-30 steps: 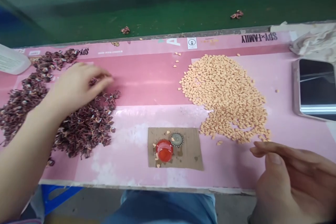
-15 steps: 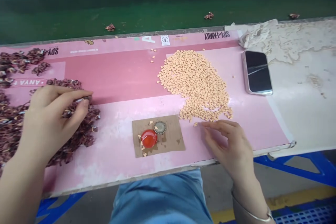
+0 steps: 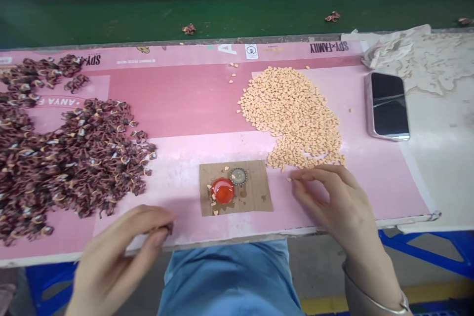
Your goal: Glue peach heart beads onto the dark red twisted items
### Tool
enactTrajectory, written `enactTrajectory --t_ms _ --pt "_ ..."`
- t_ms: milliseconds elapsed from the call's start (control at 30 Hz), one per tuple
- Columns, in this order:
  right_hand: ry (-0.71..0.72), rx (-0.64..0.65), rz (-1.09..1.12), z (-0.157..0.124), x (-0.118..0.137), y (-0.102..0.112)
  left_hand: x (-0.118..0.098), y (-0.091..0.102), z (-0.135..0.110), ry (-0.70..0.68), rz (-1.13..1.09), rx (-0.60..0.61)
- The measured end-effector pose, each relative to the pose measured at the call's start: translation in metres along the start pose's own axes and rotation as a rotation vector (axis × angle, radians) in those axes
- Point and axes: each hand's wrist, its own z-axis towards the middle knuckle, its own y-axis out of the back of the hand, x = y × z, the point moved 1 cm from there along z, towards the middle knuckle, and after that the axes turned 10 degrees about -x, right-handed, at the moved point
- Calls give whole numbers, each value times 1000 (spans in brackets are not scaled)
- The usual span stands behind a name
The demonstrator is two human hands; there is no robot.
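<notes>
My left hand [image 3: 122,252] hovers over the near edge of the pink board [image 3: 177,108], its fingers pinched on a small dark red piece taken from the big dark red heap [image 3: 70,153] at the left. My right hand [image 3: 333,202] rests on the board just below the heap of small peach heart-shaped pieces [image 3: 296,113], fingertips pinching at a loose peach piece near the heap's lower edge. Between the hands lies a brown cardboard square [image 3: 255,192] carrying a red dome-shaped cap [image 3: 222,190] and a serrated bottle cap [image 3: 239,176].
A phone [image 3: 388,105] lies face up to the right of the board, with a crumpled cloth [image 3: 392,47] behind it. A green conveyor belt [image 3: 237,5] runs behind the board with a few stray dark pieces. Blue frame bars [image 3: 425,252] show below the table.
My left hand has left the dark red heap and come back toward the near edge with a piece pinched. My right hand stays at the lower edge of the peach heap.
</notes>
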Motion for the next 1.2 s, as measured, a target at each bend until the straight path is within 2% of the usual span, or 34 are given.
enactTrajectory --t_ms 100,200,233,300,367,500,700,800,900,1033,1200 --pt "-81 -38 117 0 6 3 -14 -18 -4 2 -207 62" --pt "-152 -86 318 9 34 7 -24 -36 -5 21 -347 116" --pt "-192 -76 452 14 47 8 -27 -42 -6 32 -385 135" --pt "-123 83 677 23 75 8 -34 -53 -9 47 -447 193" --pt "-75 149 774 31 96 7 -38 -61 -11 81 -476 246" --pt "-35 149 771 34 107 1 -38 -65 -14 187 -529 280" --pt "2 153 699 33 105 -2 -35 -67 -11 390 -712 251" --pt "5 163 698 33 109 -2 -35 -70 -9 437 -736 223" --pt "-42 158 721 35 112 -4 -34 -71 -9 327 -648 147" --pt "-77 148 696 37 113 -7 -31 -69 -13 26 -455 29" --pt "-65 160 613 37 118 -7 -28 -66 -15 -187 -212 -10"
